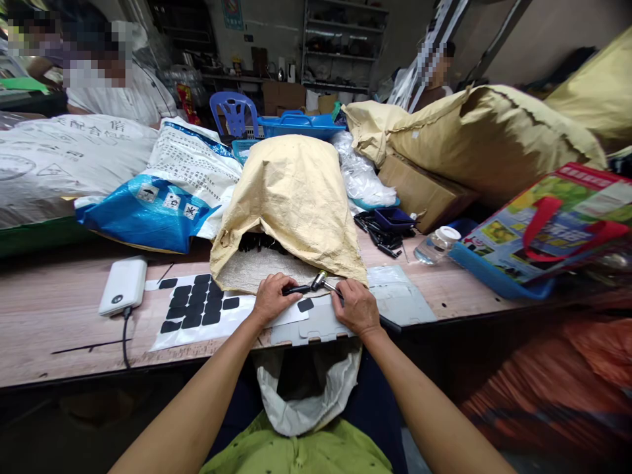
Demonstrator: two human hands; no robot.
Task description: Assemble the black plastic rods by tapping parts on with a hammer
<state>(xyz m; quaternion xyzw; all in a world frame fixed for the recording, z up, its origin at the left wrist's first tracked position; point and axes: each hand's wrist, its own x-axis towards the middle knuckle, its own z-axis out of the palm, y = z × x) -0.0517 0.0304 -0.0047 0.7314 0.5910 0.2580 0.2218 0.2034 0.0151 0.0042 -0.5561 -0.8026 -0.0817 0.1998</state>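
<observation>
At the near edge of the table (469,286), just before the gaping mouth of a cream sack (299,178), we hold a hammer-like metal tool (318,282) and a slim black piece (295,289) close together. Our left hand (269,297) has its fingers clamped on the black piece; our right hand (358,307) has its fingers wrapped round the tool's silver shaft, and a black end (390,323) shows past the palm. We judge that the step in hand is working one against the other, though whether they touch is too small to tell; the next move calls for a steady left grip and fine guidance from the right. The metal is smooth and shiny, the black piece slender and straight. The sack looks coarse and stiffly creased, dark contents (261,242) bristling inside. Beside our left hand, black rounded squares (192,306) lie flat on a thin white sheet (172,339)
</observation>
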